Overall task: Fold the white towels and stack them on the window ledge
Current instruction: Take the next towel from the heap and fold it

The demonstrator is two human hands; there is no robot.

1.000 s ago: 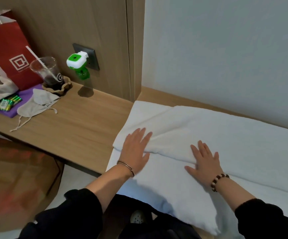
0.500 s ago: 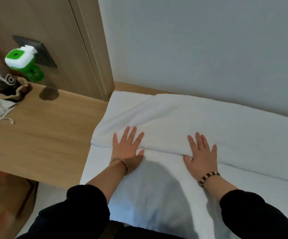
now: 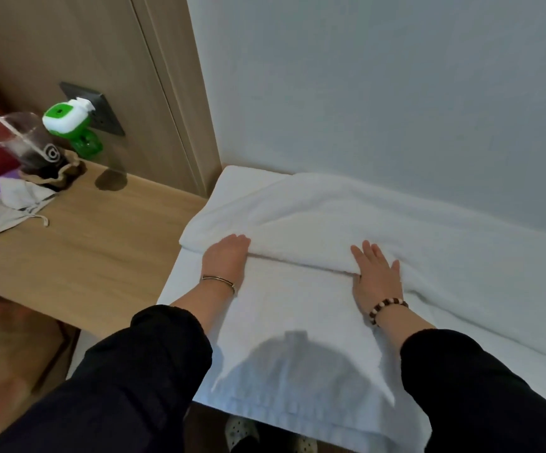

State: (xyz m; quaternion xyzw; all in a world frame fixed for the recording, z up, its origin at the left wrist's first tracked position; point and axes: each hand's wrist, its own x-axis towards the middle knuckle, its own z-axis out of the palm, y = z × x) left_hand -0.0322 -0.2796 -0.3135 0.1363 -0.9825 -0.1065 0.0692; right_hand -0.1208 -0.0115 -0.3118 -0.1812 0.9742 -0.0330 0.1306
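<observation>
Pressing along the fold of the white towel, my hands sit well apart. The left hand has its fingers tucked under the folded layer, so I cannot tell if they grip; the right hand lies flat with straight fingers on top. The towel is spread on a white surface against the wall. Left of it, a wooden worktop carries a plastic cup

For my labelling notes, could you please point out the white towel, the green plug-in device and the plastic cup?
white towel (image 3: 330,217), head view, on the folded upper layer.
green plug-in device (image 3: 65,117), head view, on its white-and-green top.
plastic cup (image 3: 28,142), head view, on its clear side wall.
</observation>
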